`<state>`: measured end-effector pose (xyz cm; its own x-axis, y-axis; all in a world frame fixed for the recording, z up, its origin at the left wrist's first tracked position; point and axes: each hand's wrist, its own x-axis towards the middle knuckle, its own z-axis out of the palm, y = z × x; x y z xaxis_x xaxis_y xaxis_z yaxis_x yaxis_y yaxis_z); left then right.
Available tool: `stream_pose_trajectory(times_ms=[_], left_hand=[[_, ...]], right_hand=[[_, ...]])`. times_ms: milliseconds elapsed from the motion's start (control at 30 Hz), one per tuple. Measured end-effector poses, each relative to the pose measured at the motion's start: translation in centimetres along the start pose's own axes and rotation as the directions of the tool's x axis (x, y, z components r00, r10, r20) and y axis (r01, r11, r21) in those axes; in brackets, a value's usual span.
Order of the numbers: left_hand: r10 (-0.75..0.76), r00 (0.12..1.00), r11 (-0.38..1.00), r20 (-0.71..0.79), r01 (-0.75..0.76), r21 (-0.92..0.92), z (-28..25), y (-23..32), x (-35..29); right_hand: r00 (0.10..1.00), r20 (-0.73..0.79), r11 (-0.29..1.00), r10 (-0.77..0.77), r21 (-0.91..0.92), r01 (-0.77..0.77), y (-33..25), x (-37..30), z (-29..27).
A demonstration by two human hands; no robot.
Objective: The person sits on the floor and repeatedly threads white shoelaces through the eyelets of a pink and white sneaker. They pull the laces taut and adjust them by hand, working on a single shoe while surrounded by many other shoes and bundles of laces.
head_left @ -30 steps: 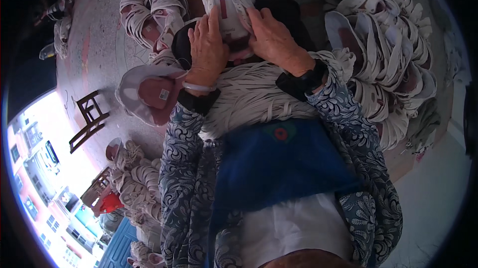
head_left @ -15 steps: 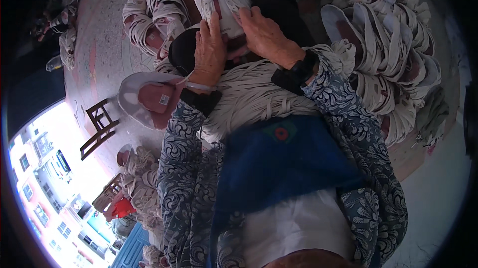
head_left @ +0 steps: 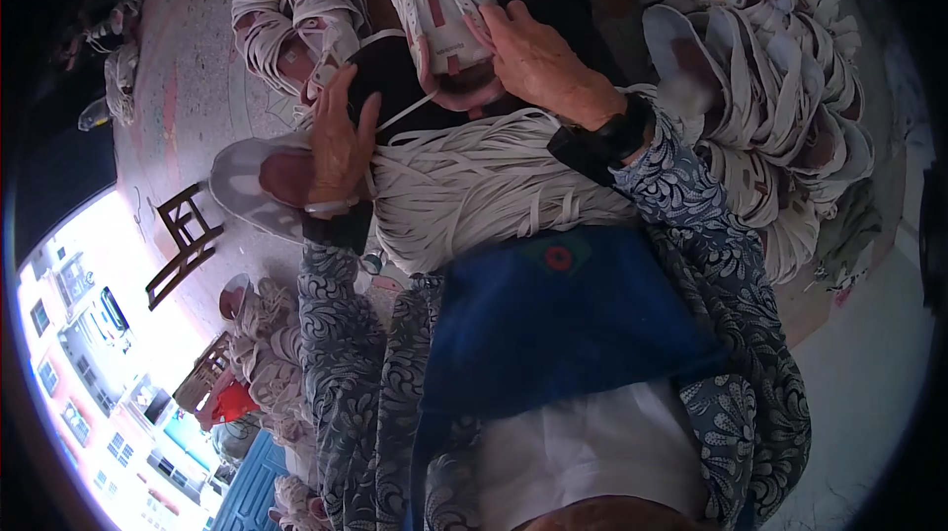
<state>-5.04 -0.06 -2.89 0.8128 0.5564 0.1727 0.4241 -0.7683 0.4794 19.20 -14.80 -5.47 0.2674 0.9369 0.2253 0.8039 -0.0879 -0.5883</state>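
A white shoe upper (head_left: 449,49) with beige and dark red parts lies over my dark-clad knees at the top centre. My right hand (head_left: 548,69) is closed on its right edge, by the eyelets. Left of the upper, my left hand (head_left: 341,144) has its fingers extended and the thumb apart. From the upper's left side a pale shoelace (head_left: 378,38) curves to these fingertips and seems caught there; the exact grip is hidden. Below the hands, a thick bundle of pale laces (head_left: 474,181) lies across my lap. Partly behind my left hand is another pale upper (head_left: 235,182) with a reddish lining.
Stacked uppers (head_left: 755,77) form a large pile at the right. More lace-wrapped uppers (head_left: 321,3) lie on the floor at the upper left. A small wooden stool (head_left: 183,240) stands at the left, and another heap of uppers (head_left: 267,343) lies below it.
My left hand has moved from the upper out to the left and down, and the lace now stretches from the upper toward it. My right hand stays at the upper's right edge.
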Motion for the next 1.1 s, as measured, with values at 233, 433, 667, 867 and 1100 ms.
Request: stream_pose_trajectory(times_ms=[233, 433, 667, 867, 1100], left_hand=[[0.162, 0.986, 0.978, 0.027, -0.164, 0.131, 4.1, 6.3, 5.0], [0.181, 0.983, 0.958, -0.017, -0.173, 0.228, 6.4, 5.3, 5.0], [0.208, 0.978, 0.941, -0.014, -0.196, 0.277, 6.8, 5.8, 4.2], [-0.023, 0.999, 0.982, 0.033, 0.029, -0.188, 2.5, 8.3, 3.7], [0.353, 0.930, 0.582, 0.107, -0.128, -0.803, -9.8, 21.0, 0.6]], right_hand=[[0.975, 0.149, 0.986, 0.164, -0.059, -0.157, -1.1, 1.6, -1.6], [0.994, 0.037, 0.986, -0.103, -0.131, 0.107, 2.0, 1.6, 1.2], [0.984, 0.046, 0.984, -0.172, 0.061, 0.169, -0.4, 0.9, -4.4], [0.943, 0.263, 0.913, 0.203, 0.296, -0.279, 4.9, -4.4, -14.0], [0.923, 0.139, 0.894, 0.358, 0.234, -0.382, 9.9, -13.9, -16.3]])
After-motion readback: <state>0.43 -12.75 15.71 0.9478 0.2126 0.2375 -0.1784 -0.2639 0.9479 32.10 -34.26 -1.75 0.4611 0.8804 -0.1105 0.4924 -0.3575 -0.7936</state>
